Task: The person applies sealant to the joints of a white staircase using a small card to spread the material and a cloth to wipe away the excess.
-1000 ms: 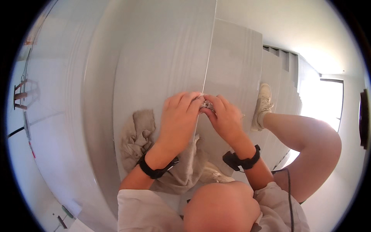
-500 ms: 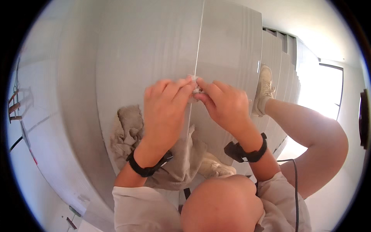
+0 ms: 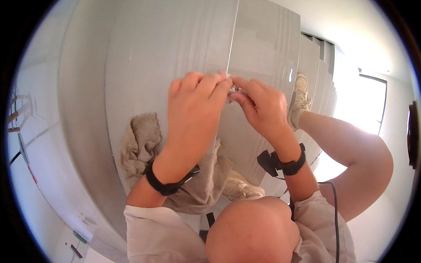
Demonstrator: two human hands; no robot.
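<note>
My left hand [image 3: 197, 105] and my right hand [image 3: 263, 103] meet over the pale line along the edge of a grey stair tread [image 3: 153, 48]. Between their fingertips is a small whitish, crumpled-looking piece with dark specks [image 3: 235, 90]. Its kind is hard to make out, as my fingers cover most of it. The left fingers curl and press at the line, while the right thumb and index finger pinch the piece from the other side. A crumpled grey-brown rag [image 3: 147, 131] lies on the tread beside my left wrist and hangs over its edge.
More grey steps [image 3: 309, 65] descend to the right, where one of my shoes [image 3: 300, 98] rests. My other shoe [image 3: 241, 186] is below, by the rag. A pale wall [image 3: 83, 131] runs along the left. A black cable [image 3: 336, 206] hangs near my right arm.
Both hands have moved a little farther away along the edge line, with the whitish piece still between their fingers. The rag stays where it was on the tread.
</note>
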